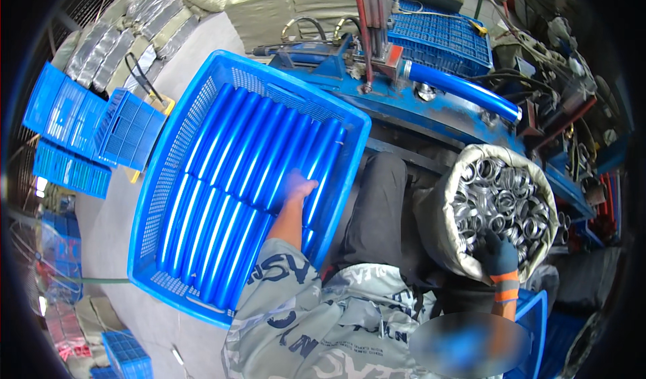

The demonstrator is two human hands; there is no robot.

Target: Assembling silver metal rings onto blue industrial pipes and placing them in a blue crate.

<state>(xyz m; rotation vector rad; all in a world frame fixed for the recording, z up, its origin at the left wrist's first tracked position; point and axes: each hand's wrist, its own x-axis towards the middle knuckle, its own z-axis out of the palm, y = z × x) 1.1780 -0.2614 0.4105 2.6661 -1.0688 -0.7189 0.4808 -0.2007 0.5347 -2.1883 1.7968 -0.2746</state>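
My bare left hand [296, 188] is over the right side of a large blue plastic basket [147, 244], at the shiny blue metal tubes [235, 136] lying in two rows inside. Its fingers are smeared by motion, so whether it grips a tube cannot be told. My right hand [496, 254], in a dark glove with an orange cuff, reaches into a pale fabric sack [431, 224] full of silvery metal rings [494, 190]. The fingertips are down among the rings and hidden. Another blue tube [464, 91] lies along the blue machine [377, 93] ahead of me.
A red-handled lever [364, 29] rises from the machine. Behind it sits a blue crate [441, 39]. More blue crates [67, 106] stand at the left, near wrapped bundles [111, 52]. My leg [380, 211] is between basket and sack. A blue chair edge [535, 325] shows at lower right.
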